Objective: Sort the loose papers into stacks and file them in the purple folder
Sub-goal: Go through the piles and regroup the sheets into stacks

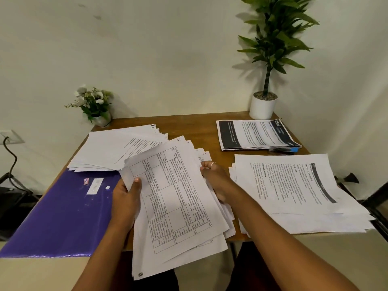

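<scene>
A loose sheaf of table-printed papers (178,202) fans out in front of me, overhanging the table's near edge. My left hand (126,198) grips its left edge, thumb on top of a folded corner. My right hand (214,179) holds the right edge, fingers curled under the sheets. The purple folder (63,215) lies shut at the near left. A spread pile of white sheets (117,150) sits behind the folder. At the right lies a stack of text pages (294,196), and behind it a neat stack with black bands (256,134).
The wooden table (189,124) stands in a corner against white walls. A small flower pot (94,106) is at the back left, a tall plant in a white pot (263,106) at the back right. A cable and socket (8,139) are on the left wall.
</scene>
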{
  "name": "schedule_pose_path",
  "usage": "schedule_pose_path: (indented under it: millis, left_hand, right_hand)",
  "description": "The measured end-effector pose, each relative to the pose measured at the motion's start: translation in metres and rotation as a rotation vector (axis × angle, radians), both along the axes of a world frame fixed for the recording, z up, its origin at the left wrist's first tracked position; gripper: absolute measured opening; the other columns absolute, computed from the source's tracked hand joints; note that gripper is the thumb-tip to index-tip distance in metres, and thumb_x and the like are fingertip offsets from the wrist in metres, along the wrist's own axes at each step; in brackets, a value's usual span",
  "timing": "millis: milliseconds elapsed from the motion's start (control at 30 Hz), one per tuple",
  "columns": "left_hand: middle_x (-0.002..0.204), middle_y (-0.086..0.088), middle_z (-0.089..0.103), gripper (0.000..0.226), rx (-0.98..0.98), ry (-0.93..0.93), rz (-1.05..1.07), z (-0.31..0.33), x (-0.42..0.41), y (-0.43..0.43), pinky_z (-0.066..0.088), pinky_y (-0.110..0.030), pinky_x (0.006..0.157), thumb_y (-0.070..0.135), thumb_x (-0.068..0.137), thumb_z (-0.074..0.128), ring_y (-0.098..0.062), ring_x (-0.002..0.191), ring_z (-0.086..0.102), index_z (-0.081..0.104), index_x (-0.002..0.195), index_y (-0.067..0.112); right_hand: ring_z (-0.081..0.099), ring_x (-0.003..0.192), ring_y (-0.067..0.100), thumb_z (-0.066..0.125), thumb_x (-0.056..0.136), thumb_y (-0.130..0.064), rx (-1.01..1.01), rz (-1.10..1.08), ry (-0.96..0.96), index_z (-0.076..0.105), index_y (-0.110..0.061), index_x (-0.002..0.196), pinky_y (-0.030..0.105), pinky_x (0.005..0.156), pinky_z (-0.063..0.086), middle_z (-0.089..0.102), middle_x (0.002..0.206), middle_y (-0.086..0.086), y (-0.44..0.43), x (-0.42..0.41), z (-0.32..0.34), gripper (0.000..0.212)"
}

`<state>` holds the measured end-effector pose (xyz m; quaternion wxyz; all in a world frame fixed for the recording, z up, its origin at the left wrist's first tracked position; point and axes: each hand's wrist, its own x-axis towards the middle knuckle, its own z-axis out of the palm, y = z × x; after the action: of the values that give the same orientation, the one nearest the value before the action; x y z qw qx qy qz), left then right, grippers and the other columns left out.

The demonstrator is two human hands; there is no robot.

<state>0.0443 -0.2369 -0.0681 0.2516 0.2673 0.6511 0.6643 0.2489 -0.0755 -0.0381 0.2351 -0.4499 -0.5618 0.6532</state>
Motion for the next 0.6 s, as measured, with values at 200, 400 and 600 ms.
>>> schedule_pose_path:
  millis: [200, 400, 600]
  left_hand:
    - [0.115, 0.003, 0.071, 0.030, -0.074, 0.103, 0.080, -0.002, 0.004, 0.002, 0.061, -0.037, 0.076, 0.022, 0.097, 0.067, -0.017, 0.101, 0.071, 0.057, 0.126, 0.019]
    - [0.118, 0.007, 0.067, 0.036, -0.067, 0.100, 0.087, 0.000, 0.009, 0.002, 0.059, -0.036, 0.083, 0.012, 0.098, 0.065, -0.010, 0.105, 0.067, 0.048, 0.127, 0.023]
    - [0.117, 0.011, 0.061, 0.043, -0.073, 0.161, 0.101, 0.001, 0.013, 0.002, 0.053, -0.009, 0.062, 0.012, 0.099, 0.062, -0.002, 0.098, 0.064, 0.042, 0.135, 0.022]
  right_hand:
    - [0.075, 0.096, 0.025, 0.053, 0.105, -0.033, -0.043, -0.003, -0.031, 0.065, -0.023, 0.116, 0.037, 0.090, 0.056, 0.075, 0.108, -0.001, -0.004, 0.001, -0.007, 0.019]
    - [0.062, 0.107, 0.014, 0.055, 0.102, -0.013, 0.614, -0.230, -0.348, 0.072, -0.020, 0.094, 0.017, 0.085, 0.044, 0.067, 0.113, -0.005, 0.013, 0.013, -0.014, 0.020]
    - [0.057, 0.123, 0.022, 0.058, 0.090, -0.065, 0.724, -0.262, -0.532, 0.057, -0.032, 0.131, 0.047, 0.102, 0.053, 0.060, 0.135, -0.005, 0.018, 0.008, -0.041, 0.052]
